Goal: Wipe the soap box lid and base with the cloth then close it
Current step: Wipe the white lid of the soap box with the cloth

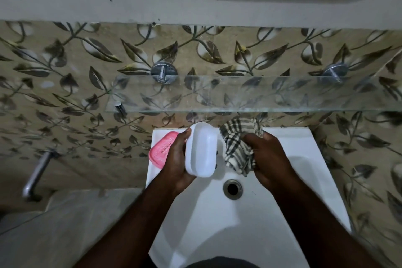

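Head view, the only one. The left hand (177,160) held the white shell (201,150) of the soap box up over the back of the sink (304,180). Its grip was wrapped along the shell's long left edge, with the smooth domed outside facing the cam. This was prob. the lid, though the dim light left that unsure.

The pink piece (162,149), slotted and so likely the base, lay on the sink's rear left corner, partly hidden behind the left hand. I couldn't tell if the two touched.

The right hand (267,159) had its grip bunched tight on the checked cloth (239,143). The cloth sat just beside the shell but apart from it, and its loose end hung toward the drain (232,189). A glass shelf (261,93) ran along the wall above.

Judging by looks, the shell should be light, stiff plastic, and slick if wet (esp. on the dome). It is best held by the rim edges, as here, leaving the broad faces free. The cloth is soft and will fold into corners. No wiping contact yet, and the box was open, so closing looked some way off.
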`<state>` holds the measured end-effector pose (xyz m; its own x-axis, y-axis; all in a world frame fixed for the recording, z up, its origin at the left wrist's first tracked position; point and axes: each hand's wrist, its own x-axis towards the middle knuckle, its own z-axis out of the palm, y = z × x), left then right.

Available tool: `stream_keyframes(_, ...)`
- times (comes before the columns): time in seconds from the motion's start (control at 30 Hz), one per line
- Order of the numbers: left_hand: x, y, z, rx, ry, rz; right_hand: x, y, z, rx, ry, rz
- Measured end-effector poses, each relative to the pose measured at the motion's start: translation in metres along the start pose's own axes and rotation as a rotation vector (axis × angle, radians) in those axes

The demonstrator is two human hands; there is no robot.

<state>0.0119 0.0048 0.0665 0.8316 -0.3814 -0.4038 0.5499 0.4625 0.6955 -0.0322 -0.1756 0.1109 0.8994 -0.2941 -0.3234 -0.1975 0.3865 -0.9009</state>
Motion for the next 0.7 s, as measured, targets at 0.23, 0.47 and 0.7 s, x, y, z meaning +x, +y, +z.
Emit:
stream_keyframes(0.23,0.004,-0.016,0.017,0.1,-0.041,-0.136,-0.015,0.014,0.022,-0.517,-0.022,-0.191)
stream_keyframes(0.47,0.003,0.001,0.007,0.191,0.014,0.003,-0.022,0.026,0.027,-0.985,-0.549,-0.449)
stream_keyframes(0.7,0.004,-0.007,0.011,-0.042,0.015,-0.206,-0.012,0.011,0.021,-1.473,-0.412,-0.774)
